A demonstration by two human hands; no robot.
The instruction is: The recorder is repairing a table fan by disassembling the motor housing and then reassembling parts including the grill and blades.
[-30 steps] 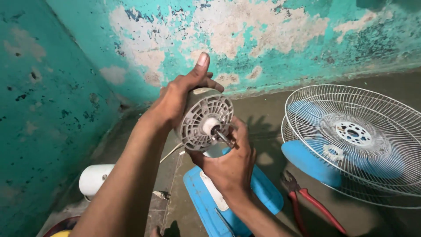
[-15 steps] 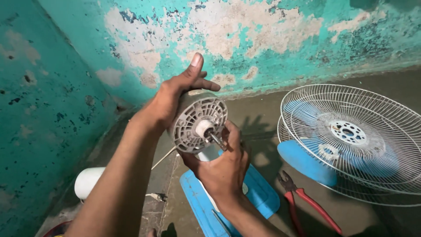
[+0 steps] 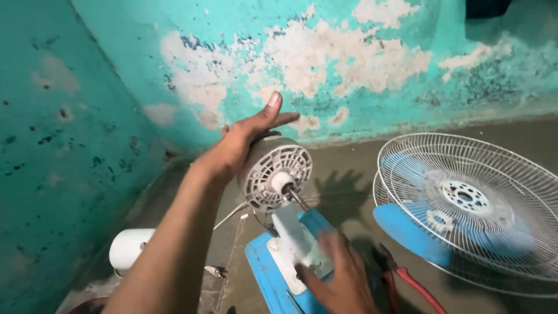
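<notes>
Peeling teal wall [image 3: 360, 64], left hand [image 3: 244, 142] gripping fan motor [image 3: 273, 174]

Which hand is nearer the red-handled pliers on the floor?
The right hand. It hovers low over the fan's blue base, just left of the pliers. The left hand is higher up, gripping the grey fan motor.

No packages, labels, signs or screens seen in the head view. No printed surface can be made out on any item in frame.
</notes>
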